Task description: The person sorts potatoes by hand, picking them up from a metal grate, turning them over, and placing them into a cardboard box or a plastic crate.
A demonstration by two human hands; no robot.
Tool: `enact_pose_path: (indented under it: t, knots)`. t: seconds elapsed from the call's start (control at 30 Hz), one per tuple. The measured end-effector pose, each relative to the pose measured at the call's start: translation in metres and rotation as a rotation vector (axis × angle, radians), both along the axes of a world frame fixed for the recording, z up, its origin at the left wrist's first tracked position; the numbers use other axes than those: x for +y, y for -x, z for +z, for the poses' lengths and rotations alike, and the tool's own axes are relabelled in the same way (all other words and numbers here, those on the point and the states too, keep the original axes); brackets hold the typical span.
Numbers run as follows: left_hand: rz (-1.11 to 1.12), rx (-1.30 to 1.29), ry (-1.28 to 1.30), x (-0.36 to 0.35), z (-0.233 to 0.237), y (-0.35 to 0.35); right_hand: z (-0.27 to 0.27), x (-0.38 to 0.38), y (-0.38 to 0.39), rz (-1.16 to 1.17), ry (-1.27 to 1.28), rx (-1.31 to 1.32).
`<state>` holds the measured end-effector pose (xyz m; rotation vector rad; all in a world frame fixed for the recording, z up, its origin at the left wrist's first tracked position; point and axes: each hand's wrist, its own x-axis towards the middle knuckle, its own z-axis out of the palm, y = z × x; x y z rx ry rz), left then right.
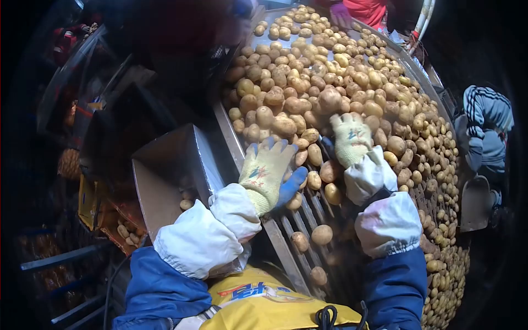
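Potatoes [297,104] lie heaped over a slatted metal sorting table in front of me. My left hand [268,173], in a cream knitted glove with blue fingertips and thumb, rests on potatoes at the table's left edge, its fingers spread and thumb out. My right hand [352,137], gloved alike, reaches palm down over the heap, fingers forward against potatoes, just below a large round potato [330,100]. Neither hand visibly grips a potato; the palms are hidden. A few loose potatoes [322,235] lie on the bare slats [300,223] between my forearms.
A metal rim [231,135] borders the table on the left. Beside it stands an open box [165,165] with a few potatoes inside. A person in a striped sleeve [487,121] is at the right; another in red [367,10] is at the far end.
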<state>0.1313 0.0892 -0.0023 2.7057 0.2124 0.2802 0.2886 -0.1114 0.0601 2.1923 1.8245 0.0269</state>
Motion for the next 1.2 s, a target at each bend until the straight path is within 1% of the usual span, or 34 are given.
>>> enact_pose_path:
  t: [0.17, 0.27, 0.37, 0.43, 0.47, 0.57, 0.6, 0.63, 0.67, 0.73, 0.77, 0.8, 0.83, 0.87, 0.9, 0.93, 0.97, 1.0, 1.07, 1.1, 1.17, 1.2]
  knots:
    - [-0.011, 0.033, 0.034, 0.002, -0.002, 0.0, 0.003, -0.009, -0.001, 0.036, 0.036, -0.021]
    - [-0.038, 0.111, 0.051, 0.003, 0.001, -0.003, 0.002, -0.011, 0.001, 0.038, 0.049, -0.034]
    - [0.014, 0.112, 0.014, 0.0, 0.009, -0.004, -0.002, -0.003, 0.001, 0.044, 0.047, -0.052]
    - [0.009, 0.132, -0.009, 0.003, 0.008, -0.006, -0.003, 0.004, -0.002, 0.048, 0.044, -0.054]
    - [-0.001, 0.142, -0.013, 0.0, 0.006, -0.006, -0.013, 0.0, -0.006, 0.026, -0.013, -0.061]
    - [0.001, 0.076, 0.066, 0.0, 0.007, -0.003, -0.017, 0.0, -0.012, -0.025, -0.1, -0.044]
    - [-0.01, 0.086, 0.014, 0.002, 0.015, 0.001, -0.019, 0.002, -0.013, -0.054, -0.159, -0.033]
    - [0.064, -0.005, 0.272, 0.003, 0.004, 0.005, -0.023, 0.004, -0.012, -0.099, -0.231, -0.013]
    - [0.129, -0.096, 0.534, 0.002, -0.021, 0.01, -0.027, 0.008, -0.012, -0.153, -0.327, 0.003]
    - [0.331, -0.256, 1.138, -0.013, -0.013, 0.018, -0.03, 0.014, 0.001, -0.267, -0.537, 0.095]
    - [0.328, -0.256, 1.268, -0.016, 0.0, 0.023, -0.026, 0.018, 0.011, -0.305, -0.593, 0.188]
    - [0.322, -0.25, 1.395, -0.018, 0.009, 0.029, -0.012, 0.019, 0.022, -0.363, -0.539, 0.352]
    - [0.312, -0.24, 1.521, -0.019, 0.02, 0.035, 0.006, 0.023, 0.041, -0.521, -0.445, 0.676]
    - [0.27, -0.11, 1.892, -0.02, 0.032, 0.039, 0.007, 0.021, 0.049, -0.419, -0.485, 0.763]
    - [0.228, -0.046, 2.067, -0.024, 0.029, 0.043, 0.011, 0.023, 0.053, -0.31, -0.522, 0.845]
    - [0.2, 0.033, 2.233, -0.029, 0.027, 0.046, 0.02, 0.027, 0.054, -0.333, -0.496, 0.848]
    - [0.195, 0.09, 2.347, -0.029, 0.016, 0.047, 0.026, 0.035, 0.043, -0.344, -0.529, 0.898]
    - [0.163, 0.069, 2.274, -0.029, 0.008, 0.047, 0.009, 0.042, 0.025, -0.466, -0.649, 0.866]
    - [0.15, 0.044, 2.144, -0.025, -0.001, 0.048, -0.015, 0.056, -0.016, -0.474, -0.754, 0.542]
    - [0.165, 0.043, 2.088, -0.021, -0.001, 0.048, -0.018, 0.066, -0.038, -0.358, -0.734, 0.253]
    - [0.255, 0.083, 2.009, -0.011, 0.014, 0.043, -0.031, 0.087, -0.07, -0.306, -0.527, 0.229]
    - [0.298, 0.074, 2.041, -0.01, 0.018, 0.043, -0.044, 0.096, -0.079, -0.342, -0.355, 0.304]
